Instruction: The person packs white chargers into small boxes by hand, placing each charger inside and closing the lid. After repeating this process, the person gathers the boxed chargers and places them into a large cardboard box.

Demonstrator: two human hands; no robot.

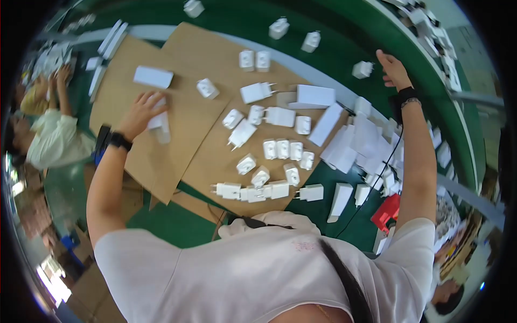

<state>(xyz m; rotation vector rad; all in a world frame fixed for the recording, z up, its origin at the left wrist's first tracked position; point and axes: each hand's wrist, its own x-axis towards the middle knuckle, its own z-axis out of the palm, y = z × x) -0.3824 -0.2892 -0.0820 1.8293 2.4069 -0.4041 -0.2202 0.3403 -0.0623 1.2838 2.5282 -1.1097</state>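
My left hand [141, 114] is closed on a slim white box [157, 123] over the brown cardboard; a pale flap sticks out at its near end. Another white box [153, 77] lies just beyond that hand. Out to the far right, my right hand [395, 71] is stretched over the green belt, fingers apart and nothing in them. The nearest thing to it is a white plug charger [362, 69], a little to its left and not touched. Several white chargers [280, 117] stand or lie on the cardboard [188, 107] between my arms, some with their prongs showing.
More chargers [278, 28] sit along the green belt [344, 32]. White boxes [316, 96] and a loose heap of white papers [358, 142] lie right of the cardboard. A black cable [379, 175] runs past a red tool [385, 212]. A co-worker [56, 137] is at the left.
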